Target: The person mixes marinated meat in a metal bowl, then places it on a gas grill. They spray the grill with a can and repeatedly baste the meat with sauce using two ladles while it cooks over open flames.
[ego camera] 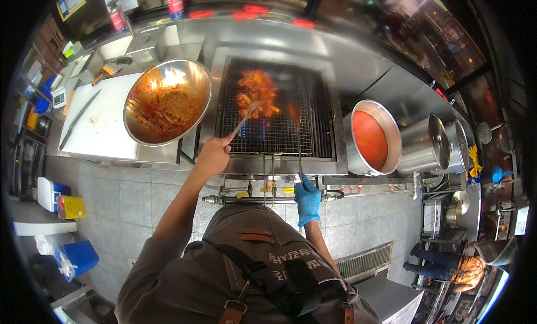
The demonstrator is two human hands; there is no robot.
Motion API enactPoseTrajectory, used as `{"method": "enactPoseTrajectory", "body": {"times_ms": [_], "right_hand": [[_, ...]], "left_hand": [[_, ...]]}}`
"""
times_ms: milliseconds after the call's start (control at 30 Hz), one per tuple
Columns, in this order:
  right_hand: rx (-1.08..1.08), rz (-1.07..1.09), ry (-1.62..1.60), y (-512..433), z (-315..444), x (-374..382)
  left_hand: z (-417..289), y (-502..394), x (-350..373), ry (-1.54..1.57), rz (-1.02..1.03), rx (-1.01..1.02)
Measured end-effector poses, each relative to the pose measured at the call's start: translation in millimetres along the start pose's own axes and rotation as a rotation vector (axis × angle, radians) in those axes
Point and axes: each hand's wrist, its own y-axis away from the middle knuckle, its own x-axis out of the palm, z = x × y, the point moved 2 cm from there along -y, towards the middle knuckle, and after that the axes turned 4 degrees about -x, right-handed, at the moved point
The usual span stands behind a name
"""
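Note:
My bare left hand (213,158) grips a long metal utensil (245,119), its index finger stretched along the handle. The utensil's tip rests at the lower edge of a heap of red-sauced food pieces (256,87), which lies on a wire mesh rack (287,144) over a gas grill. In a blue glove, my right hand (307,200) holds the end of a long-handled metal spoon (298,133). That spoon's sauce-stained bowl is over the mesh, right of the food and apart from it. Small blue flames show beneath the mesh.
Left of the grill a sauce-smeared steel bowl (202,93) sits tilted beside a white cutting board (105,131) with a knife (79,119). To the right stands a pot (395,135) of red liquid, then lidded pots (419,150). A person (451,267) is at far right.

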Motion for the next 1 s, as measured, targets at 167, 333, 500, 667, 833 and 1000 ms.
{"method": "enactPoseTrajectory", "body": {"times_ms": [167, 333, 500, 667, 833, 1000], "right_hand": [[0.037, 0.069, -0.053, 2, -9, -12], [0.019, 0.096, 0.028, 11, -13, -25], [0.056, 0.09, -0.07, 15, -22, -44], [0.049, 0.084, -0.122, 10, -31, -56], [0.046, 0.136, -0.125, 8, -28, -63], [-0.041, 0.167, 0.018, -19, -18, -57]], "left_hand": [[-4, -25, 33, -0.047, -0.109, -0.039], [-31, -13, 38, -0.104, -0.264, 0.032], [-51, 45, 37, 0.019, -0.068, 0.006], [-50, 46, 63, -0.041, 0.02, -0.073], [-39, 20, 78, -0.021, -0.228, -0.004], [-37, 32, 59, 0.048, -0.408, 0.122]]}}
